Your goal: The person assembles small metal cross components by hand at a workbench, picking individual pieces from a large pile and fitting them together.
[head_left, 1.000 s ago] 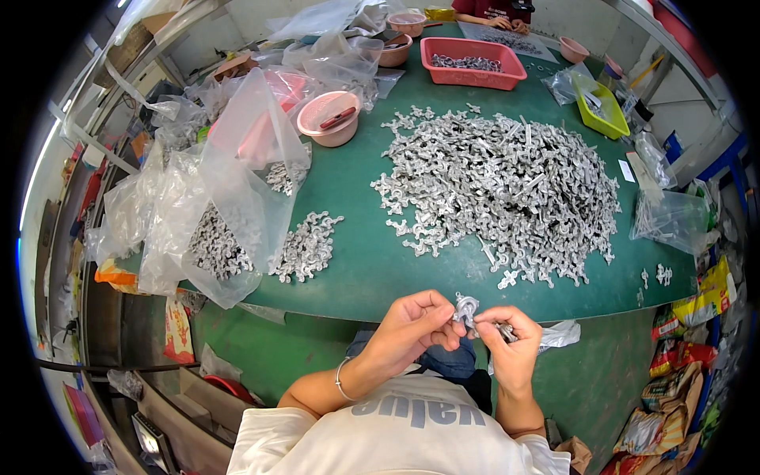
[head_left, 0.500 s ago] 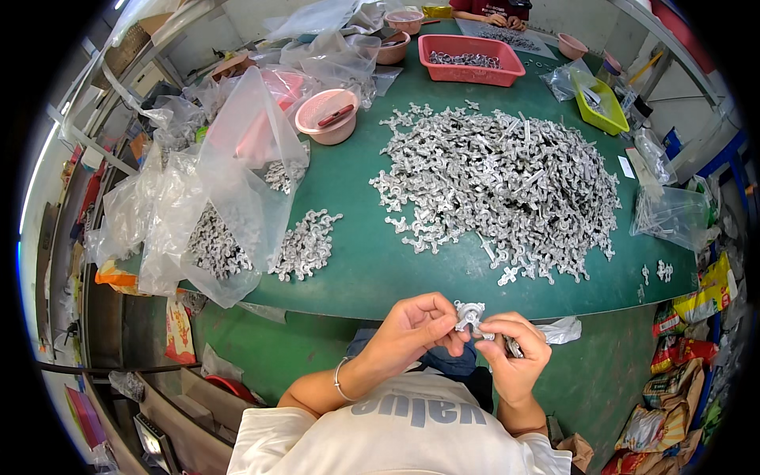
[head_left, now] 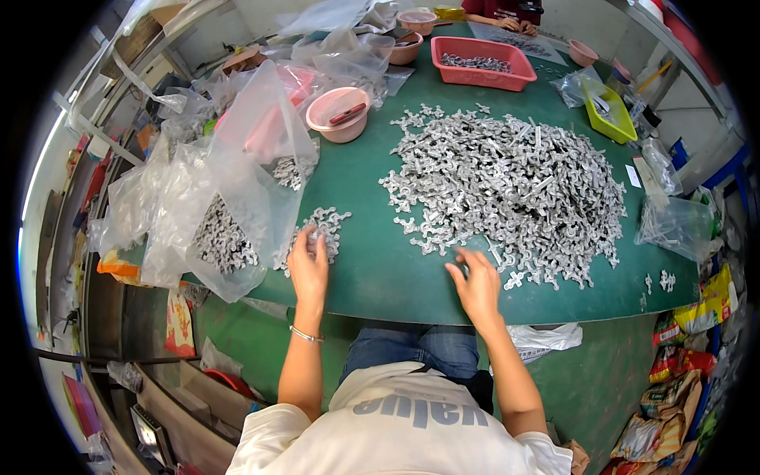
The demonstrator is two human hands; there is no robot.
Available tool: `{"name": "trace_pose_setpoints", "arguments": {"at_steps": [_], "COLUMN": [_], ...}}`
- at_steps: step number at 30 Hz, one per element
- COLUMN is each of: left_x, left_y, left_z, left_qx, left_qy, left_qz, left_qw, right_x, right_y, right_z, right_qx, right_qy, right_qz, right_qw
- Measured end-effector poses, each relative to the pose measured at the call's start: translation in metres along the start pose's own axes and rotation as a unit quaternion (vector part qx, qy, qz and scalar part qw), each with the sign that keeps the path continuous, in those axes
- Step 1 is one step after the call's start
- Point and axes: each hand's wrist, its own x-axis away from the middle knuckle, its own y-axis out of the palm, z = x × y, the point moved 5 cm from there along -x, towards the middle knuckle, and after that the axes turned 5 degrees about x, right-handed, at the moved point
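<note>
My left hand [head_left: 308, 265], with a metal bangle on its wrist, reaches over the near side of a small pile of silver-grey metal castings [head_left: 328, 229]. Its fingers are stretched out with the thumb apart, and they cover some of the pieces. At the front edge of a large heap of the same cross-shaped castings [head_left: 507, 186] hovers my right hand [head_left: 477, 289]. Its thumb and fingers are spread, and I see nothing between them. Clear plastic bags [head_left: 265, 190] with more castings inside lie left of the small pile.
The green table [head_left: 372, 277] carries a pink bowl with a red-handled tool [head_left: 339, 127], a red tray of metal parts [head_left: 483, 75] and a yellow-green basket [head_left: 611, 119]. A few loose castings [head_left: 666, 281] lie at the right. Across the table, another person's hands [head_left: 518, 26] are at work.
My hands have parted from in front of my chest, where they held metal castings. The left has moved forward to the small pile, the right forward to the large heap.
</note>
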Motion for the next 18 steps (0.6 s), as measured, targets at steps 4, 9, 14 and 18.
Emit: {"name": "trace_pose_setpoints", "arguments": {"at_steps": [4, 9, 14, 18], "left_x": [-0.003, 0.008, 0.032, 0.064], "left_y": [-0.005, -0.013, 0.013, 0.039], "left_z": [-0.004, 0.009, 0.060, 0.108], "left_qx": [-0.115, -0.154, 0.079, 0.309], "left_qy": [-0.021, 0.008, 0.108, -0.009], "left_qz": [-0.023, 0.033, -0.101, -0.259], "left_qw": [0.993, 0.987, 0.986, 0.915], "right_x": [-0.015, -0.014, 0.000, 0.026], "right_y": [0.031, 0.013, -0.014, -0.025], "right_z": [0.001, -0.003, 0.005, -0.021], "right_qx": [0.199, 0.188, -0.123, -0.337], "right_qy": [0.031, 0.003, 0.112, 0.263], "right_qz": [-0.048, 0.017, 0.017, -0.095], "right_qw": [0.978, 0.982, 0.986, 0.899]}}
